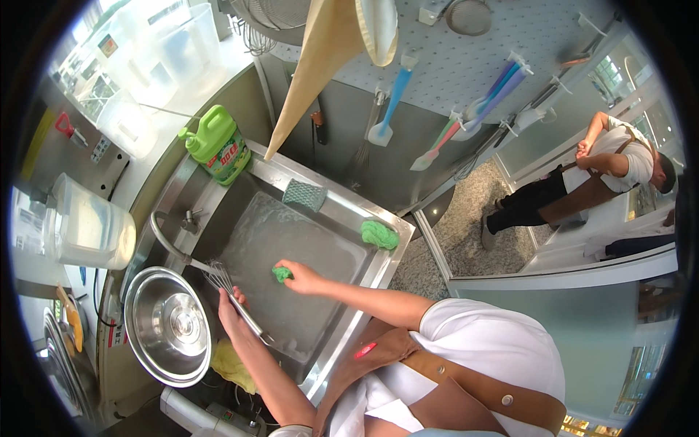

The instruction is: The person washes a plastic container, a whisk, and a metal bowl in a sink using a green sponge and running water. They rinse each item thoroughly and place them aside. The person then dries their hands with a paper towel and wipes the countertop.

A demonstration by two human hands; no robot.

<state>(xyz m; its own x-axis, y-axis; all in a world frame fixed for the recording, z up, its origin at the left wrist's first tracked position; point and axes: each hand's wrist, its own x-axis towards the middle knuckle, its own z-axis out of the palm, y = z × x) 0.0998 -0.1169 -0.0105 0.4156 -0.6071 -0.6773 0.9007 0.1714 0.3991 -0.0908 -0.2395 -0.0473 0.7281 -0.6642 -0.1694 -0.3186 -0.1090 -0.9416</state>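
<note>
My left hand (234, 311) grips a wire balloon whisk (240, 302) near the base of its wires, at the left side of a stainless steel sink (306, 371). The whisk's wires lie just below the spout of the faucet (168, 246). Over the middle of the basin, my right hand (300, 277) pinches a crumpled green scrubber (282, 274), apart from the whisk. Cloudy water (322, 251) covers the sink bottom. A second green scrubbing pad (379, 235) rests on the right rim, and a grey-green sponge (304, 195) sits at the far edge.
A stainless steel bowl (175, 322) stands left of the sink, near a yellow cloth (234, 365). Behind the basin is a green detergent jug (218, 145). A fabric piping bag (322, 71) hangs above the far rim, beside spatulas (390, 109). A person (590, 169) stands beyond the doorway.
</note>
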